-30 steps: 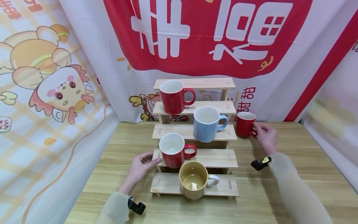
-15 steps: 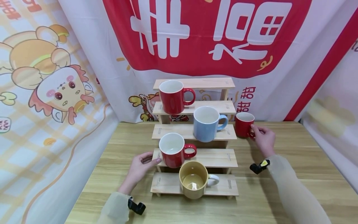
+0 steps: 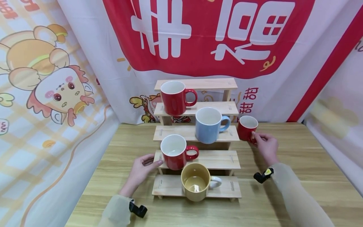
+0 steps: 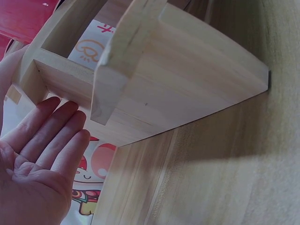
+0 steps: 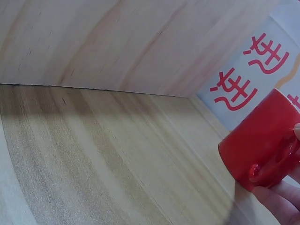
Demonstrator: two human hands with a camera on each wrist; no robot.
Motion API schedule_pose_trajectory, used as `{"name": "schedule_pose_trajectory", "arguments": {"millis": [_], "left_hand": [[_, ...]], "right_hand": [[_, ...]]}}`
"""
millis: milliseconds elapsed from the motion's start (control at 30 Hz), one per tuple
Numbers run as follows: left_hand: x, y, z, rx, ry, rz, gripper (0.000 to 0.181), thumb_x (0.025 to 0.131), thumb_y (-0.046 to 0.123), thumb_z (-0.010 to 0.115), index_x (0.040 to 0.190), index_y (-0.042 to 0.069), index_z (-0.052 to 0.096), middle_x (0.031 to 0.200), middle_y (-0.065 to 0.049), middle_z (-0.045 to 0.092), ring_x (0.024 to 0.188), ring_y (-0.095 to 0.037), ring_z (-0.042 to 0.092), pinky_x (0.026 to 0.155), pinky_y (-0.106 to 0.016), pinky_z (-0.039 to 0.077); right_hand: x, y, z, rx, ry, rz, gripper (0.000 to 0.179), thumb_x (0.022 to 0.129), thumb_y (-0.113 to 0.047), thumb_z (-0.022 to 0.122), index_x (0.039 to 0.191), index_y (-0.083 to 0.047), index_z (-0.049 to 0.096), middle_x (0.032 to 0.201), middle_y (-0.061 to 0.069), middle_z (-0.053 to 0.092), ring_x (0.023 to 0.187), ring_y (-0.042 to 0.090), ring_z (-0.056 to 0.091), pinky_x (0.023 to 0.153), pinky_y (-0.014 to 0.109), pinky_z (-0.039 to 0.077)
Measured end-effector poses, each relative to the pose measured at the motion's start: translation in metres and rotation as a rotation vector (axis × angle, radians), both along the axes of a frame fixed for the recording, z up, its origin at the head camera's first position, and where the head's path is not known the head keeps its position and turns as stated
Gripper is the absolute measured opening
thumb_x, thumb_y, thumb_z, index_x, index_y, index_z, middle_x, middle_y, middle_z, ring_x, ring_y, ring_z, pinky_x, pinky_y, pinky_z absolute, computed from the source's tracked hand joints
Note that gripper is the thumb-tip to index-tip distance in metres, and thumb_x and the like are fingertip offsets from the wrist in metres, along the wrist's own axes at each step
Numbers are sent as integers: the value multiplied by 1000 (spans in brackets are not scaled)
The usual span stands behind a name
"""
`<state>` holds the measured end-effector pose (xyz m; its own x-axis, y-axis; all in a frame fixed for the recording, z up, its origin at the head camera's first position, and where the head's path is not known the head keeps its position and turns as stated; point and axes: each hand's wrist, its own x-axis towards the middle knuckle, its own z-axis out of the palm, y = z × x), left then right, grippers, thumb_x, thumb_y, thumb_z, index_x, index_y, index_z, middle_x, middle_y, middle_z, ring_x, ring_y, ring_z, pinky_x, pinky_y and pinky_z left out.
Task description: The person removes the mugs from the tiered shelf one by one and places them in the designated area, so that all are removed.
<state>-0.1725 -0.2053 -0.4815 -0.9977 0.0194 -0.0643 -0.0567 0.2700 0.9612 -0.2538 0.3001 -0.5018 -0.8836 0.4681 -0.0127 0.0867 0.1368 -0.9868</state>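
Note:
My right hand [image 3: 266, 146] pinches the handle of a red mug [image 3: 246, 130] with a white inside, just right of the stepped wooden shelf [image 3: 218, 160]. In the right wrist view this mug [image 5: 262, 140] is tilted, with fingertips at its handle. My left hand [image 3: 143, 170] rests at the shelf's left edge, its thumb near a second red mug [image 3: 174, 154]. In the left wrist view, the left hand's fingers [image 4: 51, 136] are nearly straight, tips right at the underside of a board, palm showing. A blue mug [image 3: 208, 127] stands on the middle step.
Another red mug [image 3: 173, 101] stands higher on the shelf. A yellow mug [image 3: 195, 183] with a white handle sits on the lowest step. Printed cloth [image 3: 107, 56] hangs behind and at both sides. Wooden tabletop [image 3: 295, 151] extends right of the shelf.
The red mug in my right hand has come slightly nearer and tipped a little, its handle swinging toward me. My left hand and the mugs on the shelf stay put.

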Motion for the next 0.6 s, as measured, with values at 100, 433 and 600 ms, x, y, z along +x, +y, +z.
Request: {"name": "schedule_pose_trajectory", "arguments": {"millis": [100,433,600], "left_hand": [[0,0,0,-3,-1,1,56,83,32,87,127,2,67,125,-15,68,117,-30,64,99,-38,52],[-1,0,0,1,-6,7,58,82,33,87,127,2,67,124,-15,68,117,-30,64,99,-37,53],[-1,0,-1,2,1,5,58,83,33,87,127,1,67,124,-16,68,117,-30,64,99,-37,53]], "right_hand": [[1,1,-1,-33,1,4,41,95,-25,76,118,8,70,98,7,76,87,7,72,77,28,60],[5,2,17,168,-6,-93,50,91,-47,76,121,-7,75,90,-14,72,86,2,65,68,13,49],[5,0,45,257,78,-126,53,90,-54,73,122,-11,75,107,-1,75,93,2,64,78,16,47]]}}
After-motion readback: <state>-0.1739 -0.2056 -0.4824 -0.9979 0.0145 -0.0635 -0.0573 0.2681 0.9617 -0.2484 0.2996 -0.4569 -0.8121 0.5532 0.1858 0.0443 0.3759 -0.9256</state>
